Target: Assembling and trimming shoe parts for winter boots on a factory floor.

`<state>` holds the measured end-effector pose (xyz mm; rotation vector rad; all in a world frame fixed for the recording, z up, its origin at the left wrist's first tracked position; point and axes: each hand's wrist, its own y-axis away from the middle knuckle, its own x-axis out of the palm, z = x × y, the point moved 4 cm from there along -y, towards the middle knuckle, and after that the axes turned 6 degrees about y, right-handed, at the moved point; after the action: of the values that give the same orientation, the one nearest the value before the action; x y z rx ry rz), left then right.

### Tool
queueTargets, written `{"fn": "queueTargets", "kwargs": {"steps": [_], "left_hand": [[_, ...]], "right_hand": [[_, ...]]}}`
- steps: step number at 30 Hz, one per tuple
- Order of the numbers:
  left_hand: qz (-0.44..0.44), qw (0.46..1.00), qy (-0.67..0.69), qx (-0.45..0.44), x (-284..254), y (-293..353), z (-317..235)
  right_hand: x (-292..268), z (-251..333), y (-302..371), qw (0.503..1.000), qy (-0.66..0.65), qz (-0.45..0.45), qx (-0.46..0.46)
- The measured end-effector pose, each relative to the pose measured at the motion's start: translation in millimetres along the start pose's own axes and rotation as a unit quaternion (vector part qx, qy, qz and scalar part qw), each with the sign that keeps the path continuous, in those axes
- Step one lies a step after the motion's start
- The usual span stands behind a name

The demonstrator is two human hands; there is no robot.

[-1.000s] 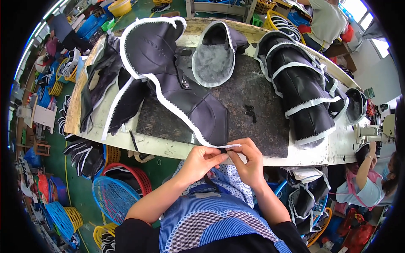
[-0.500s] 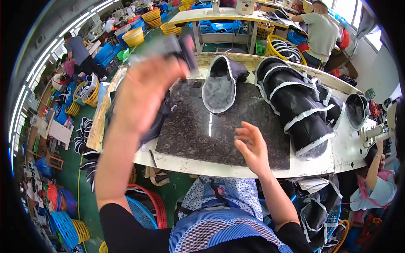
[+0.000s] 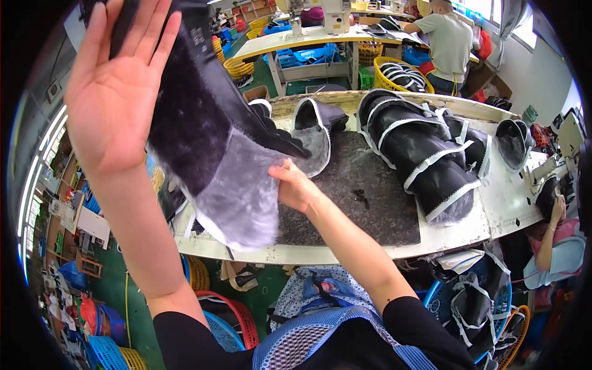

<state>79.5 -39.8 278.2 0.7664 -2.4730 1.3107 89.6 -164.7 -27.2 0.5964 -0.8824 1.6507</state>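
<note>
A long fur-lined boot upper (image 3: 237, 185), with black and grey fur inside and a black smooth outside, hangs tilted over the left half of the table. My right hand (image 3: 295, 186) grips the edge of its grey fur part, thumb on top. Up at the left, my left hand (image 3: 117, 98) is raised in front of its black upper part, palm showing and fingers stretched out. Beyond the right hand, a black shoe upper (image 3: 320, 132) with grey fur and white edging rests at the back of a dark speckled stone slab (image 3: 376, 203).
A nested row of black uppers (image 3: 425, 154) with white trim lies right of the slab. Farther right stands another upper (image 3: 513, 145). Below the table edge are a red basket (image 3: 243, 314) and a blue basket (image 3: 502, 302). Two people (image 3: 447, 46) work nearby.
The boot upper has come up over the table's left side. My right hand has moved left onto its fur edge. My left hand has gone left and up, its fingers now spread.
</note>
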Motion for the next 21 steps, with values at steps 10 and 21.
{"fn": "queueTargets", "kwargs": {"steps": [10, 21], "left_hand": [[-0.235, 0.916, -0.324, -0.032, -134.9, 166.5, 148.1], [-0.144, 0.895, -0.421, -0.032, -115.8, 200.6, 256.3]], "right_hand": [[10.3, 75.6, 94.8, 0.643, 0.735, -0.179, -0.119], [8.1, 81.6, 121.0, 0.393, 0.830, -0.139, -0.371]]}}
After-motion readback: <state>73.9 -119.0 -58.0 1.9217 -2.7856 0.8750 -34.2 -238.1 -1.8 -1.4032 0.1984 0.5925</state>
